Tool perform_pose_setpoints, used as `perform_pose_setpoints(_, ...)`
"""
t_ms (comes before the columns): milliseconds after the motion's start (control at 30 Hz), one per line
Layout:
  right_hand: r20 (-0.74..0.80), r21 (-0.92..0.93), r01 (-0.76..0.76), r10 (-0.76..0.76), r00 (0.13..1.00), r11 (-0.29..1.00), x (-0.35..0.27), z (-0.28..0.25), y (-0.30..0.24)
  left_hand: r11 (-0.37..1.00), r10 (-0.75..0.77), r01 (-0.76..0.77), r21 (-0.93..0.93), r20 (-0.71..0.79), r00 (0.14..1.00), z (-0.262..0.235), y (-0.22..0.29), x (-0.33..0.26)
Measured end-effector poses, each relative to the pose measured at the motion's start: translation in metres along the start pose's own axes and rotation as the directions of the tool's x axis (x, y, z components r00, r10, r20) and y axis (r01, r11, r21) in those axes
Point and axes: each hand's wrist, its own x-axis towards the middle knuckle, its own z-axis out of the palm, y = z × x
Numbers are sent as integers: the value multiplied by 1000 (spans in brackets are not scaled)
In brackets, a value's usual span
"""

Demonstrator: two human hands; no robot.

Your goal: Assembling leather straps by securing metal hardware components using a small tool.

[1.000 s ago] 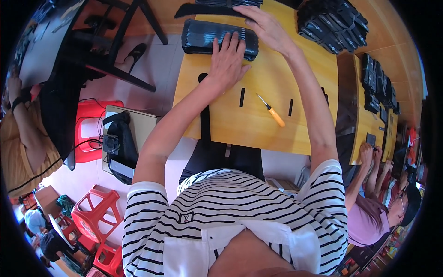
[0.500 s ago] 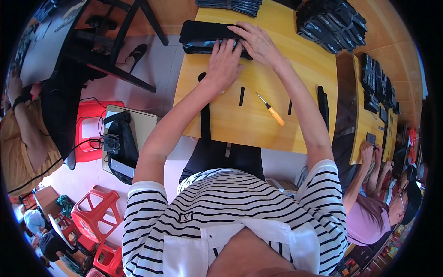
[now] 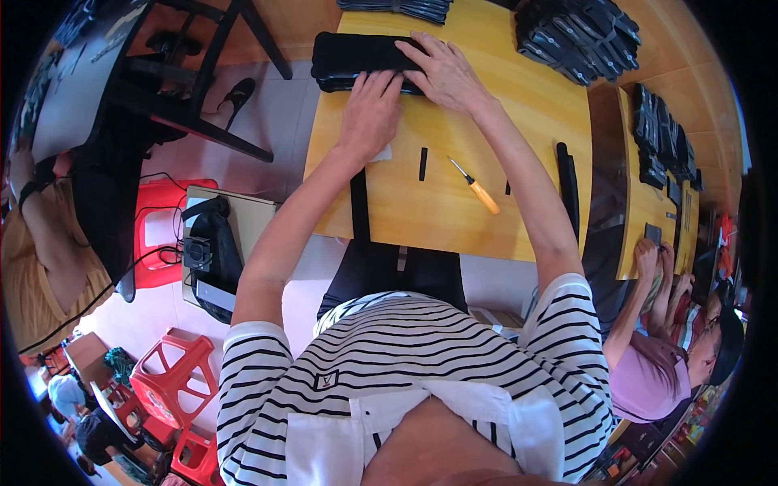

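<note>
Pressing down flat with fingers spread, the left hand (image 3: 370, 109) lies on the near edge of a long black case (image 3: 356, 58) at the far left corner of the yellow table (image 3: 454, 219). The right hand (image 3: 444, 73) rests on the same case just to the right, palm down, fingers stretched across its top toward the left hand; neither hand is closed around anything.

A small white scrap (image 3: 381, 153) sits under the heel of the left hand. Nearer the person than the case, a short black strip (image 3: 422, 164) lies on the table, and just right of it a screwdriver with an orange handle (image 3: 476, 186). A long black strap (image 3: 359, 205) runs from below the left hand to the table's near edge. Far right of the case, a heap of black parts (image 3: 579, 32) lies at the table's far right corner. A long black bar (image 3: 568, 188) lies along the table's right edge.
</note>
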Motion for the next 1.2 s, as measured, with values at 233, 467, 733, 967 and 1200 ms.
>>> perform_pose_setpoints(233,-136,39,-76,80,987,996,-3,1,-10,985,65,-118,-122,-373,925,-27,-14,15)
perform_pose_setpoints(467,-354,332,-106,228,907,937,19,-1,-3,1000,-26,26,-4,-320,947,-16,-40,48)
perform_pose_setpoints(733,-338,10,-340,323,884,940,14,43,-16,950,-8,41,311,-104,994,16,-56,59)
perform_pose_setpoints(967,-343,57,-397,391,854,916,8,52,-22,927,23,-19,374,-6,1000,19,-60,58)
perform_pose_setpoints(1200,-343,23,-427,408,846,904,8,54,-24,918,7,-19,397,32,999,20,-60,58)
